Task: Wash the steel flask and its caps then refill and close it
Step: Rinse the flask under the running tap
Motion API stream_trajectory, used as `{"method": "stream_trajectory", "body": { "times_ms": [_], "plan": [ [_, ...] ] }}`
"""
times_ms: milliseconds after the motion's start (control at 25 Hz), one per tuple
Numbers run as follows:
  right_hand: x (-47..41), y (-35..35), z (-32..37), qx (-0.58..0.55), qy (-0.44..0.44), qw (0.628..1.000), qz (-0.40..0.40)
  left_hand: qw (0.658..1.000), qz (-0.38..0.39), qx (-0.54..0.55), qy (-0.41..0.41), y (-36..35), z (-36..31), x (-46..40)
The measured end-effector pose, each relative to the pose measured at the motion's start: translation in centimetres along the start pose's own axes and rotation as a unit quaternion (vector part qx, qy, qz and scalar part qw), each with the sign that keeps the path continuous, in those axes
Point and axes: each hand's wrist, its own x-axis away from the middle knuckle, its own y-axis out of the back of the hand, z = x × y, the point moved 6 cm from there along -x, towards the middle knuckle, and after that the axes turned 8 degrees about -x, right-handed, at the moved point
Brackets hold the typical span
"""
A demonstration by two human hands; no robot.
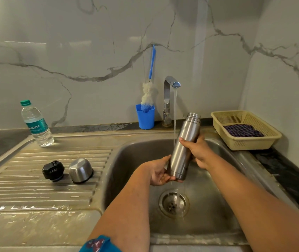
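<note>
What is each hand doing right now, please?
Left hand: grips the steel flask near its base.
Right hand: grips the flask's middle.

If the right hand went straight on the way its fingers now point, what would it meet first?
The right hand grips the flask, fingers pointing left. Going on, it would probably first cross the water stream, then reach the sink's left wall, though depth is unclear.

Both bare forearms reach forward from the bottom edge, converging toward centre. Left hand (160,171) is palm-up, fingers curled, cupping the base of the steel flask (183,148). Right hand (198,151) is higher, wrist bent, fingers and thumb wrapped round its middle. A blue sleeve edge shows at the left elbow.
</note>
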Motion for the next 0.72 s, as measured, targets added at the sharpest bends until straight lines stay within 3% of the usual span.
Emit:
{"method": "stream_trajectory", "body": {
  "times_ms": [80,160,240,320,520,720],
  "plan": [
    [0.0,0.5,0.0,0.028,0.008,0.999,-0.022,0.998,-0.004,-0.061,0.005,-0.3,-0.2,0.5],
    [0.4,0.7,-0.1,0.102,0.013,0.995,-0.014,0.990,-0.074,-0.115,-0.026,0.1,-0.9,0.3],
    [0.9,0.3,-0.4,0.253,0.032,0.967,0.018,0.975,-0.148,-0.128,-0.105,0.6,-2.3,0.3],
    [1.3,-0.5,-0.6,0.349,0.062,0.934,0.045,0.969,-0.163,-0.111,-0.149,0.4,-3.0,0.7],
    [1.5,-1.5,-0.3,0.306,0.086,0.948,0.038,0.967,-0.169,-0.049,-0.186,0.5,-3.8,2.1],
    [1.4,-1.4,-0.6,0.320,0.090,0.943,0.036,0.962,-0.178,-0.071,-0.194,0.9,-3.5,1.8]
  ]
}}
